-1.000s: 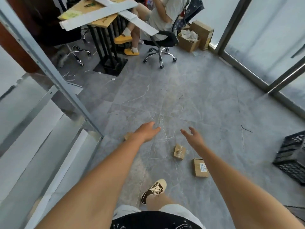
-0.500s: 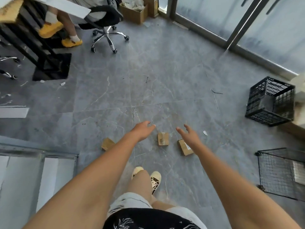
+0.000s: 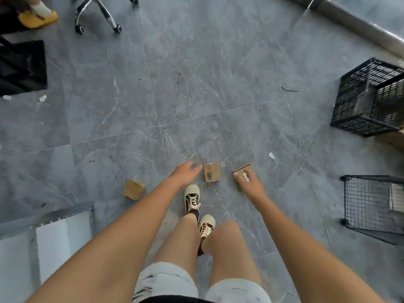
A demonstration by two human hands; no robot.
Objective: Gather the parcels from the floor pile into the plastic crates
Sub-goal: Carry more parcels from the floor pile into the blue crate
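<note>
Brown corrugated cardboard, three small boxy parcels on grey marble-look floor tile: taped middle parcel (image 3: pixel 211 175), labelled right parcel (image 3: pixel 243 171), plain left parcel (image 3: pixel 133 189) lying apart near metal shelf frame. Probably light, stiff, edges crushable; tape maybe a bit slick. Best taken across opposite sides w/ thumb and fingers, not by flaps. Left hand (image 3: pixel 184 172) just beside middle parcel, fingers straight, holding nothing. Right hand (image 3: pixel 249 182) over right parcel, fingers spread and relaxed, contact unclear, no grip yet. Black slatted plastic crate (image 3: pixel 369 98) well apart at right; black wire basket (image 3: pixel 375 206) nearer.
</note>
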